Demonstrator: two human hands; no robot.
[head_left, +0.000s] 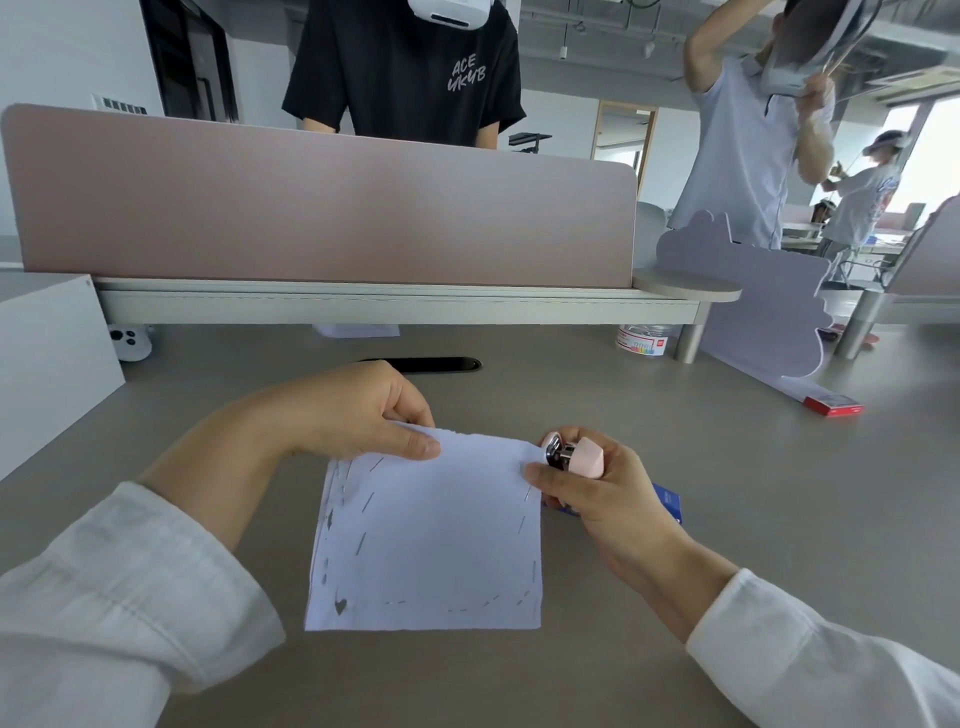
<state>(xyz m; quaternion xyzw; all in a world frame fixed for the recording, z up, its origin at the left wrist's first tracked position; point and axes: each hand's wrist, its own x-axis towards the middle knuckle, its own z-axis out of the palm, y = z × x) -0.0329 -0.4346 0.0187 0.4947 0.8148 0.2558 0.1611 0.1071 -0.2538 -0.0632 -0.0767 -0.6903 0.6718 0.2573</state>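
A stack of white paper sheets (441, 540) lies on the grey desk (675, 426) in front of me, with staples along its left, bottom and right edges. My left hand (358, 410) pinches the top left corner of the stack between thumb and fingers. My right hand (592, 488) grips a small pink stapler (574, 456), whose metal jaw sits on the top right corner of the paper. A blue box (667, 503) lies under my right hand, mostly hidden.
A pink divider (311, 208) closes off the far side of the desk above a shelf. A clear tub (643, 340) stands at the back right beside a lilac cloud-shaped panel (753, 306) and a red box (834, 405). A white box (47, 364) stands left. People stand beyond.
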